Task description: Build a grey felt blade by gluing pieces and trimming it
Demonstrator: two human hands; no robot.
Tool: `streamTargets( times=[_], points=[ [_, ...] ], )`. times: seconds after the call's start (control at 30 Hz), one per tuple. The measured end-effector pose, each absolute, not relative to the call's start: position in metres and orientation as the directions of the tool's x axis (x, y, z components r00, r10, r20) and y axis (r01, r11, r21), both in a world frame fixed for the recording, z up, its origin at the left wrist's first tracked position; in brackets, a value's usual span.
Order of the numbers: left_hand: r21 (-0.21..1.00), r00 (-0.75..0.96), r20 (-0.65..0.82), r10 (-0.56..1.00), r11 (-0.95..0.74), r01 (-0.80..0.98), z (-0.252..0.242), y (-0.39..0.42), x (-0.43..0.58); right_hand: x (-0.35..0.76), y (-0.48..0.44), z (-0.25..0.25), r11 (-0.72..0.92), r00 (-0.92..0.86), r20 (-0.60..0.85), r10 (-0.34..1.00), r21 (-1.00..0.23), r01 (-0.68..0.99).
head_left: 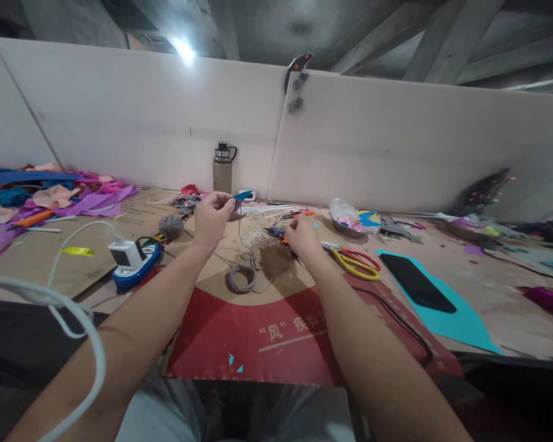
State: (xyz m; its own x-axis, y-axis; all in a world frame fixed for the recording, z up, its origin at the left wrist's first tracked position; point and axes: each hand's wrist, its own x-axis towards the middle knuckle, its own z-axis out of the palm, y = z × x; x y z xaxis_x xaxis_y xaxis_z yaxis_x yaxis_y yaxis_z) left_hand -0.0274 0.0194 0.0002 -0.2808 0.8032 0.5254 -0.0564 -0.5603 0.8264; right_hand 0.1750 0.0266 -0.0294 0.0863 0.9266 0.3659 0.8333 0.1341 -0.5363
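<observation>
My left hand is raised over the cardboard-covered table, its fingers pinched on a small blue paper piece with a thin grey wire hanging from it. The wire runs down to a grey wire coil on the cardboard. My right hand rests lower and to the right, fingers curled on small dark and orange bits I cannot make out. Yellow-and-red scissors lie just right of that hand.
A metal water bottle stands at the white back wall. A charger on a blue-white device with a white cable sits left. Coloured paper scraps pile far left. A black phone lies on cyan paper. A foil dish holds scraps.
</observation>
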Motion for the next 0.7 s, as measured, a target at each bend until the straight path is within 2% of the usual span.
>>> streamTargets(
  times=[0.03, 0.1, 0.13, 0.2, 0.27, 0.33, 0.47, 0.57, 0.7],
  points=[
    [0.807, -0.273, 0.576, 0.771, -0.59, 0.034, -0.001, 0.017, -0.025, 0.165, 0.024, -0.028, 0.171, 0.085, 0.382, 0.92, -0.59, 0.789],
    [0.74, -0.227, 0.673, 0.704, -0.638, 0.214, -0.003, 0.011, -0.021, 0.143, 0.02, -0.028, 0.341, 0.056, 0.401, 0.914, -0.838, 0.426],
    [0.7, -0.186, 0.71, 0.68, -0.651, 0.293, -0.004, 0.009, -0.019, 0.132, 0.019, -0.028, 0.394, 0.012, 0.407, 0.914, -0.891, 0.224],
    [0.613, -0.097, 0.762, 0.64, -0.665, 0.427, -0.006, 0.006, -0.016, 0.115, 0.016, -0.03, 0.396, -0.048, 0.402, 0.915, -0.913, -0.093],
    [0.564, -0.06, 0.783, 0.619, -0.665, 0.489, -0.007, 0.005, -0.015, 0.107, 0.014, -0.03, 0.325, -0.089, 0.355, 0.93, -0.913, -0.246],
    [0.62, -0.095, 0.755, 0.649, -0.659, 0.424, -0.007, 0.008, -0.014, 0.107, 0.012, -0.029, 0.297, -0.1, 0.33, 0.939, -0.921, -0.254],
    [0.839, -0.154, 0.536, 0.83, -0.544, -0.012, -0.007, 0.014, -0.011, 0.118, 0.009, -0.022, 0.403, -0.003, 0.404, 0.915, -0.912, -0.076],
    [0.874, -0.126, 0.428, 0.895, -0.445, -0.193, -0.006, 0.013, -0.008, 0.124, 0.008, -0.019, 0.459, 0.086, 0.456, 0.886, -0.888, -0.016],
    [0.883, -0.096, 0.373, 0.923, -0.385, -0.267, -0.002, 0.006, -0.004, 0.125, 0.01, -0.019, 0.499, 0.136, 0.495, 0.858, -0.867, 0.012]
  ],
)
